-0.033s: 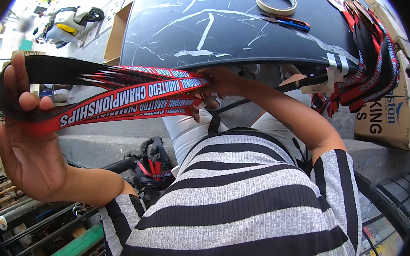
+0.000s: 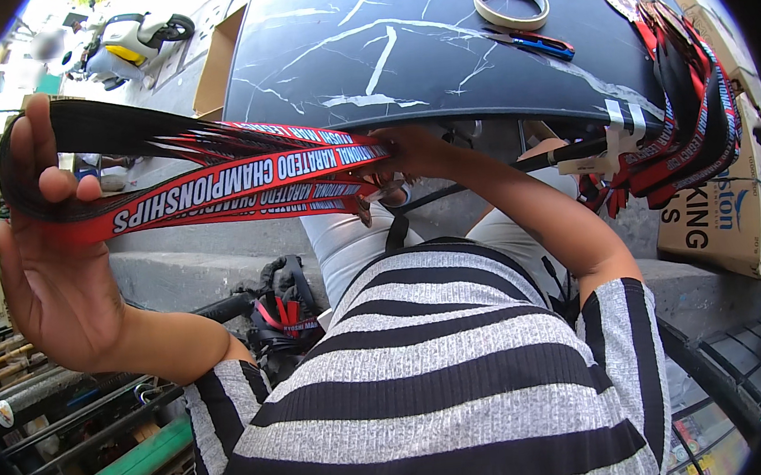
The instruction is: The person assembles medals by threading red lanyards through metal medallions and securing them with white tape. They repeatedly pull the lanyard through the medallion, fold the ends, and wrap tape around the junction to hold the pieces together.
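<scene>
A bundle of red and black medal ribbons [image 2: 238, 185] with white lettering stretches between my two hands in front of the table edge. My left hand [image 2: 68, 277], at the far left, holds the black looped end, with its fingers curled through the loop and the thumb apart. Close to the table's front edge, my right hand [image 2: 409, 150] is closed on the other end of the ribbons; its fingertips are partly hidden. Small bronze-coloured medals [image 2: 364, 210] hang just below that hand.
The dark marbled table [image 2: 328, 68] carries a tape roll [image 2: 542, 11] and a blue-and-black cutter [image 2: 545, 45]. More ribbons with medals [image 2: 703, 115] hang over its right corner, beside a cardboard box [image 2: 719, 228]. Another dark bundle [image 2: 286, 301] lies at my left, near a metal rack [image 2: 79, 440].
</scene>
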Demonstrator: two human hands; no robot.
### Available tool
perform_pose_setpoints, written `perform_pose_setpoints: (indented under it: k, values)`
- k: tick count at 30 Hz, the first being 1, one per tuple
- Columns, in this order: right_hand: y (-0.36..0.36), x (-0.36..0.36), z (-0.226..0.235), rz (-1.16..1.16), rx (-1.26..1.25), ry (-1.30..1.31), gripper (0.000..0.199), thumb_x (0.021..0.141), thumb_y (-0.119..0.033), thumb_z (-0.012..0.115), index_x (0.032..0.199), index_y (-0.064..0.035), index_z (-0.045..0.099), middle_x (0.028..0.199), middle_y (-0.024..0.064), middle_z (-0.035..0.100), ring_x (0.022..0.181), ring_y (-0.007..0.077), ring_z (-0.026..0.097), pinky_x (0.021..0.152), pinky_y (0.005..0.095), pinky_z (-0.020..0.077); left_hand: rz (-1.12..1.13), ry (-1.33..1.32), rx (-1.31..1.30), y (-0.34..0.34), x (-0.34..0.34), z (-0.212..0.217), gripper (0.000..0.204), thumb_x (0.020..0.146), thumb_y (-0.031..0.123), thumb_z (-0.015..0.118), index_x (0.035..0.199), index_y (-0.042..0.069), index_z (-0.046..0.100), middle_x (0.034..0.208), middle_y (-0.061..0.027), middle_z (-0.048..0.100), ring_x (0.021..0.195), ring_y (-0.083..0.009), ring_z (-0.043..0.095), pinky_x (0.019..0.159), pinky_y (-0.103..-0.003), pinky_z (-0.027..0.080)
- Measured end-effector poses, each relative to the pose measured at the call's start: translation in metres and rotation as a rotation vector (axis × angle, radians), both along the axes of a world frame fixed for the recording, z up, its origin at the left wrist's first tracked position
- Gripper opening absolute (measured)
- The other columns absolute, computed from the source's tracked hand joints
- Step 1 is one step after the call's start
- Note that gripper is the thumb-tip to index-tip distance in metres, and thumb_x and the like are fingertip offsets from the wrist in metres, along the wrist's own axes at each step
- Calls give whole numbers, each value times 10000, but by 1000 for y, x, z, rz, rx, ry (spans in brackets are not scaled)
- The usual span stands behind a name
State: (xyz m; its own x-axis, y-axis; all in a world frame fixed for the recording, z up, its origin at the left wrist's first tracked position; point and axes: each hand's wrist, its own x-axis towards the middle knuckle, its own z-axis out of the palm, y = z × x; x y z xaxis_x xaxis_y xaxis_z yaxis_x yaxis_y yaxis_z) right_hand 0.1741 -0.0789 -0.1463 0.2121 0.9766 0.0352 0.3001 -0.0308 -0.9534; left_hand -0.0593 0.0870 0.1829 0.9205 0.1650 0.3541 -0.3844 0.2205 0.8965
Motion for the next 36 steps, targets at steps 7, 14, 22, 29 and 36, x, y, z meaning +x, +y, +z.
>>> perform_pose_setpoints:
  k: [7,14,22,29,36]
  values:
    - [-10,5,9,-24,-127,50,496,863,-316,783,1254,-46,639,1056,132,717,976,197,677,870,317,520,-8,27,4,1,6,2,742,999,149,539,1533,-104,91,1634,-264,-12,1271,-299,548,1104,-486,399]
    - [-9,5,-3,-20,231,111,511,875,-190,771,1327,-44,581,1126,132,704,986,187,669,889,339,529,-8,25,46,3,12,3,752,980,186,575,1529,-93,144,1623,-287,47,1291,-312,543,1120,-489,398]
    - [-17,7,-10,-21,36,-65,503,885,-234,765,1310,-32,589,991,77,685,895,114,625,756,295,514,197,119,-20,0,6,-2,759,958,168,603,1522,-109,177,1620,-276,114,1278,-276,529,1130,-457,372]
    - [-23,-21,17,56,56,57,454,830,-181,784,1213,6,628,964,112,695,885,130,647,809,300,521,168,93,20,-11,20,6,778,961,194,605,1526,-100,160,1619,-286,98,1252,-297,566,1110,-458,392]
    - [-13,-47,26,43,71,405,462,832,-190,771,1242,-39,619,1041,81,682,987,112,619,915,302,477,-17,103,-14,-14,21,-8,773,978,219,586,1519,-115,147,1623,-286,46,1297,-321,541,1131,-476,388]
